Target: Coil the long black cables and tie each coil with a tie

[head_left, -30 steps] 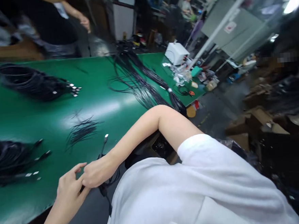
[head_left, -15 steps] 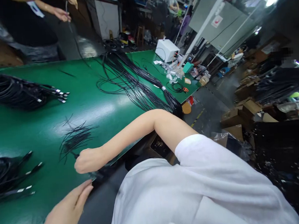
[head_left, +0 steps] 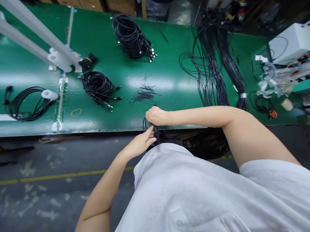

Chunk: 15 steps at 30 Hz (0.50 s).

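My right hand [head_left: 157,116] is a fist at the near edge of the green table [head_left: 35,68], closed round a black cable [head_left: 156,134] that hangs down from it. My left hand [head_left: 142,142] is just below, its fingers pinched on the same cable near my white shirt. A small fan of short black ties [head_left: 145,93] lies on the table right behind my right hand. A coiled black cable bundle [head_left: 98,86] with plugs sits to the left of it, and another bundle [head_left: 132,38] lies farther back.
Long loose black cables [head_left: 212,69] drape over the table at the right. A white box [head_left: 294,42], paper scraps and orange scissors [head_left: 272,113] crowd the right end. White rails [head_left: 32,36] cross the left; a cable coil with tape roll [head_left: 29,103] lies there. Grey floor below.
The camera has swung down and left, so the table edge and floor now show. My left hand rose from below the table edge to grip the cable under my right fist.
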Each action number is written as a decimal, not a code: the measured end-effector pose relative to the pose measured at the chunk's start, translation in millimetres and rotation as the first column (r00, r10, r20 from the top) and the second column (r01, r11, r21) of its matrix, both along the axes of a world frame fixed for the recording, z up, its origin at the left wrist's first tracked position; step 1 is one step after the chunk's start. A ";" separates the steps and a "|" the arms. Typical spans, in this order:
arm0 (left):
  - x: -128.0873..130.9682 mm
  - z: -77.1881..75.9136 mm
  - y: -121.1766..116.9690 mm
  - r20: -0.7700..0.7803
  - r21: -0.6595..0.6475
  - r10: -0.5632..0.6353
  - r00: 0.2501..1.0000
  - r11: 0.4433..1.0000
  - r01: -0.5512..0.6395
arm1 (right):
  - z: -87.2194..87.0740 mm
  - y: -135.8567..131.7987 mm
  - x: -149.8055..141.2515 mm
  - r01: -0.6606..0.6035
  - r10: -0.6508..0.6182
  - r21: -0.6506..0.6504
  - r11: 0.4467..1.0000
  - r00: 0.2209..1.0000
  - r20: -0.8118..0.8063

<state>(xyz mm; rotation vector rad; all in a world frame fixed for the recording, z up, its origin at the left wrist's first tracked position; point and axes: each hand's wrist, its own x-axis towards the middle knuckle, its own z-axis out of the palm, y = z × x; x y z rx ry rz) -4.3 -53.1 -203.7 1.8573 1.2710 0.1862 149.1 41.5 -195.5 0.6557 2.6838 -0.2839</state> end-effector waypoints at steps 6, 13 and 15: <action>-16.0 -12.1 25.9 -0.053 0.367 0.152 0.987 0.922 -0.122 | 10.2 -16.9 1.5 -0.087 0.086 -0.013 0.996 0.993 -0.077; 20.2 -56.2 45.6 0.045 -0.121 0.584 0.810 0.808 -0.576 | -2.6 7.6 -13.3 0.312 -0.319 -0.087 0.946 0.945 -0.071; 32.6 -67.9 46.0 0.266 -0.363 0.735 0.623 0.675 -0.642 | -14.7 9.1 -11.7 0.486 -0.502 -0.148 0.861 0.860 -0.093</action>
